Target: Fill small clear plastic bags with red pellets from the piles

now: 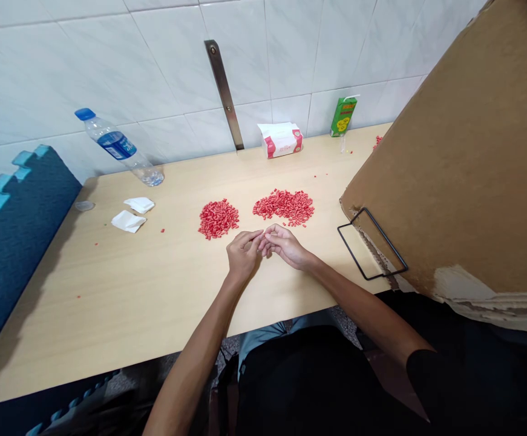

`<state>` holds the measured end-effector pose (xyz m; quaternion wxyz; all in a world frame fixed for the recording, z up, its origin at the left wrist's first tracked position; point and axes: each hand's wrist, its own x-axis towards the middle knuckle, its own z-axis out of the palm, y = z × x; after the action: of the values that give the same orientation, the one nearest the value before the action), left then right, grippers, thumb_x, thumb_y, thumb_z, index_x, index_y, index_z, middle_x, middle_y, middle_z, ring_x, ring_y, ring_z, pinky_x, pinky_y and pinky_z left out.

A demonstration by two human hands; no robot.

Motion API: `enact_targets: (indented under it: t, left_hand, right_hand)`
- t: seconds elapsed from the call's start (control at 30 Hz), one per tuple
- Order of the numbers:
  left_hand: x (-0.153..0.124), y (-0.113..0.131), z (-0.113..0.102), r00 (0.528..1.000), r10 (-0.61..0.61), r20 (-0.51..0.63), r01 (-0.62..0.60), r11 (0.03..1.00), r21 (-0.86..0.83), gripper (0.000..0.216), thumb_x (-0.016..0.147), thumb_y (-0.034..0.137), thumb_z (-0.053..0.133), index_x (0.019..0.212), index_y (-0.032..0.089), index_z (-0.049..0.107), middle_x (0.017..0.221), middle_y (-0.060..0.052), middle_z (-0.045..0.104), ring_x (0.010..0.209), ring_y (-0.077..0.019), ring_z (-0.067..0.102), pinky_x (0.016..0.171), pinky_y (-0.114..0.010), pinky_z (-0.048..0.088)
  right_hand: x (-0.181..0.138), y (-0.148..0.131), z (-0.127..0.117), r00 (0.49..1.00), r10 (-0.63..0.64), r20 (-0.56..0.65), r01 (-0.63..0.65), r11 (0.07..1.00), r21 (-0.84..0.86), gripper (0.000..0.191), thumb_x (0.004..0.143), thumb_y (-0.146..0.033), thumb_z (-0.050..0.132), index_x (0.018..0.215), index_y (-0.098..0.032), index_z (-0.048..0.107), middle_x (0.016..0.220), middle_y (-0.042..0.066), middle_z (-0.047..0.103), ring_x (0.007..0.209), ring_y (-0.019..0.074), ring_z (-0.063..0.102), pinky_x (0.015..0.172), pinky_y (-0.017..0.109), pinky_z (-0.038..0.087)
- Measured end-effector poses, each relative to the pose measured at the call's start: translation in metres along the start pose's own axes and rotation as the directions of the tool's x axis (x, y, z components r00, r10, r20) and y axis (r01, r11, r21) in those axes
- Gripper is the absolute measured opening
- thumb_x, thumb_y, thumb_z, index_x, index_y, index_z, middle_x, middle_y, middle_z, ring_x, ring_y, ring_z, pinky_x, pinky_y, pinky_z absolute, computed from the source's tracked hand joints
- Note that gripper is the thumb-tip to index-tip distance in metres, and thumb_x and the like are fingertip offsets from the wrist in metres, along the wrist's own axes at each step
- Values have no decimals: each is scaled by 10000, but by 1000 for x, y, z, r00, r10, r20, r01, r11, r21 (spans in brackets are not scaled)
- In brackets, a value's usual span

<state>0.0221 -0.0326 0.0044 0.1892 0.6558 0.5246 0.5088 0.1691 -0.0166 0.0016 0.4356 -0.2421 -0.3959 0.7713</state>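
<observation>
My left hand (244, 253) and my right hand (287, 247) meet over the table, just in front of two heaps of small red pieces. Thumb and fingers of each hand are pinched together, and the fingertips touch or nearly touch. Whatever lies between them is too small to make out, though a reddish tint shows there. The left heap of red pieces (218, 218) is roundish and lies beyond my left hand. Wider and looser, the right heap of red pieces (285, 206) spreads beyond my right hand.
A tilted plastic bottle (120, 147), tissue pack (283, 140) and green drink carton (343, 116) stand by the tiled wall. Folded tissues (128, 221) lie left. A large cardboard sheet (463, 151) with a black wire frame (372, 242) borders the right, a blue foam mat (13, 242) the left.
</observation>
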Motion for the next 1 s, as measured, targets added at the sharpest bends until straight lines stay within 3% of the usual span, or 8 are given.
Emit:
enact_targets:
  t: [0.7,1.0]
  left_hand:
    - [-1,1,1,994,-100,36,102,993,-66,151,822,263,627,882,206,754,845,-37,746,786,-166,687,763,-303,542]
    - [0,3,0,995,-89,52,93,993,-74,144,824,241,618,861,200,751,830,-34,738,777,-157,683,753,-284,536]
  right_hand:
    - [1,3,-2,1000,-12,14,13,999,-48,308,820,-432,655,884,-206,456,684,-13,660,576,123,624,535,232,436]
    - [0,1,2,1000,-3,-4,3,999,-43,332,803,-443,669,878,-209,445,670,-22,657,561,122,622,513,227,424]
